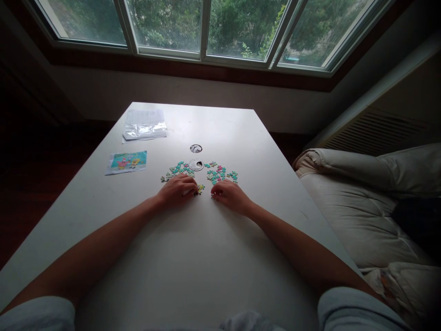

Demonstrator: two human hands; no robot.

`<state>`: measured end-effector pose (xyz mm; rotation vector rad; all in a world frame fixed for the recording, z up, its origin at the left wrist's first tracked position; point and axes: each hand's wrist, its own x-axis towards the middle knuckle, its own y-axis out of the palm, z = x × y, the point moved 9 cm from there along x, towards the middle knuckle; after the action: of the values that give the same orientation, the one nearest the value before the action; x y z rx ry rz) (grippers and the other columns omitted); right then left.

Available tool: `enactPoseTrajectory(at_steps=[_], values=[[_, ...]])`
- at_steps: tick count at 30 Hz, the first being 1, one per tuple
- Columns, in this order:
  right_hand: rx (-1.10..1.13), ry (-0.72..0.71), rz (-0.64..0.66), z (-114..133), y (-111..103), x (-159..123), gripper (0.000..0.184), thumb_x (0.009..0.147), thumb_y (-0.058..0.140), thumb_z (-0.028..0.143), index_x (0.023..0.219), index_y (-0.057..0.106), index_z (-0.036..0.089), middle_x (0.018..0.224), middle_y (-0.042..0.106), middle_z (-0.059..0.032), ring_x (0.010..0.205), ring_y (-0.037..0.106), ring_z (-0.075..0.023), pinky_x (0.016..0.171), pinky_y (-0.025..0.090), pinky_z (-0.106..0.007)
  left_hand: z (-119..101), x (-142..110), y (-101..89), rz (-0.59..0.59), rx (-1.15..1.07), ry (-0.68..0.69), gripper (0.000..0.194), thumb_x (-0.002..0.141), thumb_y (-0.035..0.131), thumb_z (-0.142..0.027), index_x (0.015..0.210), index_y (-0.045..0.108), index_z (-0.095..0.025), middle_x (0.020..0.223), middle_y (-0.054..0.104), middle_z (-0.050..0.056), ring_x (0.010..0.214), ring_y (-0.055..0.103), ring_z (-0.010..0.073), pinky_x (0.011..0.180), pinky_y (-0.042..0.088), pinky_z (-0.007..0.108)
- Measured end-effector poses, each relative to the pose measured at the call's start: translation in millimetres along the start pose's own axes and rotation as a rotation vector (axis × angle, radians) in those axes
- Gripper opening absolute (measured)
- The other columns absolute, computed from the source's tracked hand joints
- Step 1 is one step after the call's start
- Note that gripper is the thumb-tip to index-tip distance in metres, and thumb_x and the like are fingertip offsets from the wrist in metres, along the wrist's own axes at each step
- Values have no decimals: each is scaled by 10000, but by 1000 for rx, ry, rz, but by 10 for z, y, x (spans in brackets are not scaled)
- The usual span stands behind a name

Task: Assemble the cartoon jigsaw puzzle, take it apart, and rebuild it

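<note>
Smooth finish on the bench (200,257), glossy toward the window and duller at the near end. Clear, crinkled, shiny plastic film (148,130) over paper sheets (144,116). Flat printed paper for the picture sheet (129,162). Matt, card-like look to the puzzle pieces (220,174). Hard, shiny finish on the round dish (191,165) and the disc (196,148), too small to tell metal from plastic. Soft, matt cloth in the shirt sleeve (354,308). Transparent glass in the window panes (168,23), with wood-like trim (193,67) below. Creased, padded, dull covering on the sofa (339,197).
</note>
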<state>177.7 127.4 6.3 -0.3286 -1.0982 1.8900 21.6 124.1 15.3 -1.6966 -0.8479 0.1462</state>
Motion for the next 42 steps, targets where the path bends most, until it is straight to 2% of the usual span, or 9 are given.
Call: enactPoseTrajectory(at_steps=[3,7,10,14,18,24,31,34,42], values=[[-97,-68,-9,65,26,-15,44,901,685,193,910,711,228,865,673,-35,907,552,-203,859,422,-321,-32,-21,12,8,1,19,248,993,479,-213,991,725,-247,1039,723,40,957,632,190,902,460,333],[-148,-86,-60,-8,-63,12,75,919,660,178,921,717,226,917,681,-54,923,550,-216,866,423,-340,-56,-38,9,7,-6,32,241,989,482,-204,1011,719,-242,1060,724,45,978,637,191,913,461,329],[-177,-20,-179,-224,-275,35,149,948,596,164,942,729,232,904,688,-55,898,553,-224,833,431,-348,-55,-36,8,11,-11,30,246,988,478,-195,1005,719,-243,1074,724,40,980,636,187,909,459,325],[-331,150,-297,-621,-542,26,183,944,597,200,1029,757,221,981,690,-92,974,557,-269,892,432,-403,-51,-28,10,15,-17,33,244,986,480,-193,993,719,-243,1080,723,38,979,634,185,909,459,324],[-401,198,-244,-800,-537,25,194,929,646,269,1075,770,238,1020,681,-95,1006,544,-281,911,423,-415,-52,-24,17,18,-16,34,248,986,476,-192,1008,719,-240,1088,722,43,989,632,188,914,461,327],[-420,157,-161,-760,-444,75,130,910,672,250,995,769,253,1053,660,-98,1034,530,-279,903,401,-398,-106,-13,40,35,-3,37,250,992,477,-206,1042,718,-248,1104,716,44,1007,627,191,927,463,326],[-390,147,-61,-868,-427,164,119,902,674,259,1002,736,253,1097,653,-87,1065,540,-274,909,379,-392,-181,17,72,62,81,37,244,988,478,-218,1092,698,-239,1141,709,61,1028,625,208,943,464,359],[-413,150,-70,-902,-466,158,178,907,684,320,1069,726,260,1093,655,-86,1069,541,-278,918,371,-398,-155,21,76,50,101,15,238,971,507,-211,1132,680,-238,1182,699,67,1074,622,217,974,469,378],[-481,181,-126,-911,-503,150,149,920,682,364,992,718,239,1034,676,-87,1044,537,-279,873,363,-384,-128,26,104,52,114,-4,252,969,517,-208,1177,657,-235,1237,685,61,1147,607,227,1029,469,403]])
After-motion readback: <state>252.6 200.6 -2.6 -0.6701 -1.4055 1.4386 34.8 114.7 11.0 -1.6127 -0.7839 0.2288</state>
